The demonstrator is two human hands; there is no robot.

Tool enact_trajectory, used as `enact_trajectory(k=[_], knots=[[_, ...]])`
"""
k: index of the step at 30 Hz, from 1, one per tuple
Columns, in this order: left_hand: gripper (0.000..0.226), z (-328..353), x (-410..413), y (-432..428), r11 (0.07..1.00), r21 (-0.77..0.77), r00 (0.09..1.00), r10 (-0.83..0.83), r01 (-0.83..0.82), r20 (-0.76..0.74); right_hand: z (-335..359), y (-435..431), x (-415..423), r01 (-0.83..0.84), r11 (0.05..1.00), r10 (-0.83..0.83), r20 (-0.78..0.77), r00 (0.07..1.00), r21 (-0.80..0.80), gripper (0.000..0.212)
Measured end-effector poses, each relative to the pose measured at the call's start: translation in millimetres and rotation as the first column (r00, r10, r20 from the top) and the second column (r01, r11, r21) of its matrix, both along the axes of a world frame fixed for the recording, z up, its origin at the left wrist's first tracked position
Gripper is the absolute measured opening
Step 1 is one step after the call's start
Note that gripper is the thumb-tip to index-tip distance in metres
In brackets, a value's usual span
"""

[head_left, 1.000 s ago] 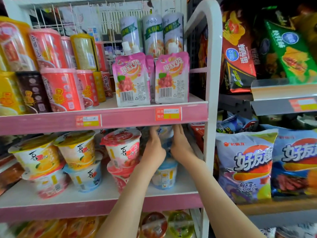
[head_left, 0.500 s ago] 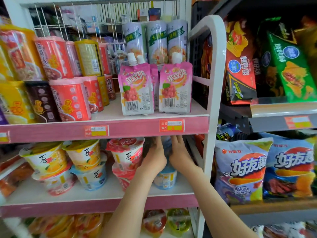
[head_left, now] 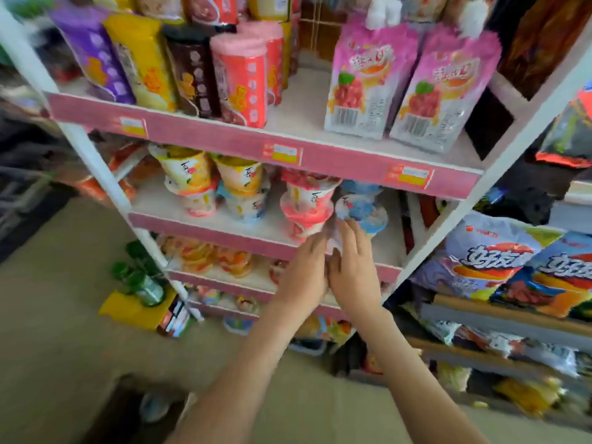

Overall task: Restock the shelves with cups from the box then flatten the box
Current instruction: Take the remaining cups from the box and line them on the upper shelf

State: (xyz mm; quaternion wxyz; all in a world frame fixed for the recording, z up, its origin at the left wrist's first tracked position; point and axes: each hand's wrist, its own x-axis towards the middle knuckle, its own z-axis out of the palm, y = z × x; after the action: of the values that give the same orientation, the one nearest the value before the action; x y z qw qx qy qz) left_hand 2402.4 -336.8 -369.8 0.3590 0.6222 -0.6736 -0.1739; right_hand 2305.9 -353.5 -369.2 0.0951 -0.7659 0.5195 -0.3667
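Two bare forearms stretch from the bottom edge up to the blue cups [head_left: 362,209], two of them stacked on the second shelf's board [head_left: 389,245]. The right hand [head_left: 354,274] has straight fingers, its tips touching the lower blue cup's base. The left hand [head_left: 304,277] lies just left of it, its fingers too smeared to tell their hold.

Right of the blue cups, bare board runs to the white upright [head_left: 434,240], and a narrow bare strip lies in front of them. Just left stand two stacked red cups [head_left: 306,203]. Further left are two yellow cups [head_left: 211,171], one on a pink cup and one on a blue one.

Above the blue cups, the upper lip carries three price tags [head_left: 282,153], their writing unreadable. Beyond stand two pink pouches [head_left: 403,88] with barcodes. Right of the blue cups, two chip bags [head_left: 519,261] show big white characters, blurred
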Motion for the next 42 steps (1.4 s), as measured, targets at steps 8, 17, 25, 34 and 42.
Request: enact_trajectory(k=[8,17,25,34,42], knots=[[0.05,-172,119,132,0.855,0.378,0.902,0.42,-0.356,-0.1,-150,99,101,-0.317,0.878,0.379,-0.116,0.918,0.359,0.048],[0.043,-366,225,307,0.397,0.739,0.732,0.656,-0.544,0.186,-336,197,222,-0.34,0.479,0.733,-0.157,0.661,0.809,0.053],[0.05,-432,290,347,0.12,0.813,0.613,0.721,-0.57,0.323,-410,227,331,-0.389,0.318,0.886,-0.125,0.446,0.865,0.057],[0.065,-534,303,322,0.019,0.832,0.547,0.762,-0.554,0.347,-551,232,367,-0.337,0.515,0.857,-0.463,0.227,0.788,0.095],[0.068,-630,302,317,-0.05,0.844,0.466,0.816,-0.535,0.343,-645,217,396,-0.399,0.62,0.764,-0.635,0.114,0.675,0.093]])
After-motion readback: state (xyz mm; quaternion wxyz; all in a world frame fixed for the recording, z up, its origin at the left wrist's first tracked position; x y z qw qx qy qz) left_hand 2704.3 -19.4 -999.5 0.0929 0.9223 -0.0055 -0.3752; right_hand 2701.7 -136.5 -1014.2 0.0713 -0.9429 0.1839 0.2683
